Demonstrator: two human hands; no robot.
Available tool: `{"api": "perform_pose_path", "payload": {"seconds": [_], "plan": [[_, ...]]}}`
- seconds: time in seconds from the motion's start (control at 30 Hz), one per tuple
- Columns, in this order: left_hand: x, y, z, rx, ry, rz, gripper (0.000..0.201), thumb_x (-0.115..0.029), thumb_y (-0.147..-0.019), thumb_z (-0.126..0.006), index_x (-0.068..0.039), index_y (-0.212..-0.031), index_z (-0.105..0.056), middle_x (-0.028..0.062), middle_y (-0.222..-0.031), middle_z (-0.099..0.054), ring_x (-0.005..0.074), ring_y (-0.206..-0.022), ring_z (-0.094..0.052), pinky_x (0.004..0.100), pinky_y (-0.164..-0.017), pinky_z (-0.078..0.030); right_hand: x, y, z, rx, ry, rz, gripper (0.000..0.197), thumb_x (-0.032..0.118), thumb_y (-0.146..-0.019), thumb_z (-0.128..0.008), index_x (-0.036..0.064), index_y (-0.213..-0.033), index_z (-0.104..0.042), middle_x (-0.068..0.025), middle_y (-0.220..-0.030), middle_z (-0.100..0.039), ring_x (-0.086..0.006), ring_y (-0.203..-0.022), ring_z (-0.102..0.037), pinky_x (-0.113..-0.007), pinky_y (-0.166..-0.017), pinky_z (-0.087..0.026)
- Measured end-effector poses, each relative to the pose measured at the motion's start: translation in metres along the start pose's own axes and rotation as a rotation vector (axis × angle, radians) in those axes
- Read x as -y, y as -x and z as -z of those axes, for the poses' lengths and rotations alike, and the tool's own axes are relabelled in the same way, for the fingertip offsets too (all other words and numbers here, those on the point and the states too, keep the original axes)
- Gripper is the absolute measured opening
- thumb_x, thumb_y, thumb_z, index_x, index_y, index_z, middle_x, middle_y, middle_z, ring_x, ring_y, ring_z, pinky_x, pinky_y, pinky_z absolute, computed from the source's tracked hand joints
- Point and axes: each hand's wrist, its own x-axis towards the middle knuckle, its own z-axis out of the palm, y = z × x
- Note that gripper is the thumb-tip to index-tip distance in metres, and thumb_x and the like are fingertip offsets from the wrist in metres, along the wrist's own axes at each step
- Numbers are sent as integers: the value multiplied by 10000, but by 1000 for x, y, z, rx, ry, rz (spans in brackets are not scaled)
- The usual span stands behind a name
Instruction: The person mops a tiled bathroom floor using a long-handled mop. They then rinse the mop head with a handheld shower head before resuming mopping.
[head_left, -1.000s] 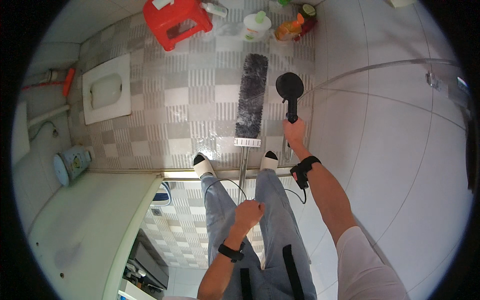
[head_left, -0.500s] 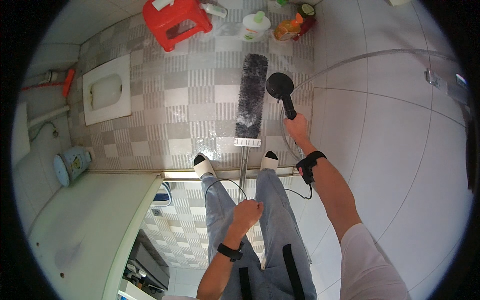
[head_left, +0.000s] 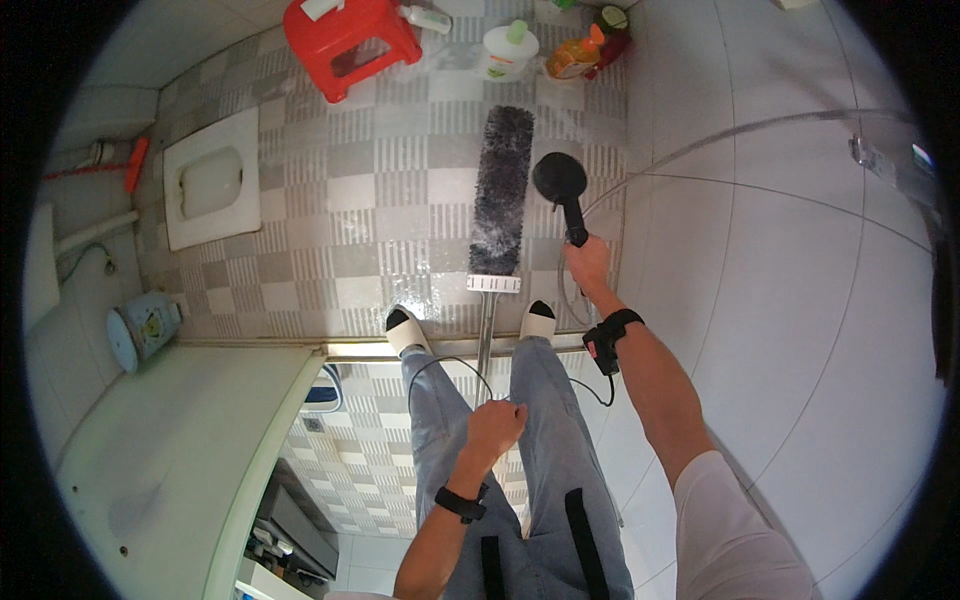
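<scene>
Overhead view of a tiled bathroom floor (head_left: 400, 200). The right hand (head_left: 588, 262) has its grip wrapped around the handle of a black shower head (head_left: 559, 180), whose round face hangs over the wet tiles just right of a long dark brush head (head_left: 502, 190). The left hand (head_left: 495, 428) is clenched around the metal pole (head_left: 486, 330) of that floor brush, which lies flat on the tiles ahead of two white shoes (head_left: 405, 330). A red stool (head_left: 350, 40) and several bottles (head_left: 508, 50) stand along the far edge; a squat toilet pan (head_left: 210, 190) lies to the left.
</scene>
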Motion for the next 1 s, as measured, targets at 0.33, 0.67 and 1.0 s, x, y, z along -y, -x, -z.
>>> {"api": "perform_pose_path", "payload": {"seconds": [0.33,0.67,1.0], "plan": [[-1,-2,-2,7,16,-22,422,-335,-884,-450,-2,-729,-657,193,-733,-633,366,-711,-617,451,-658,-505,6,3,-2,71,52,72,176,145,-655,-618,-25,-667,-573,-164,-578,-570,-312,-555,-586,-414,-548,-456],[-3,1,-1,21,1,26,413,-342,-881,-446,-22,-754,-675,190,-766,-637,366,-747,-611,451,-697,-495,26,5,10,106,250,217,237,154,-659,-605,-43,-788,-582,-236,-694,-588,-401,-700,-590,-436,-618,-452],[-3,2,-2,10,28,-2,423,-357,-880,-442,-23,-753,-668,196,-766,-630,379,-745,-605,461,-689,-491,48,-4,8,174,359,287,202,141,-694,-589,7,-843,-608,-198,-738,-620,-384,-718,-602,-454,-645,-480]]}}
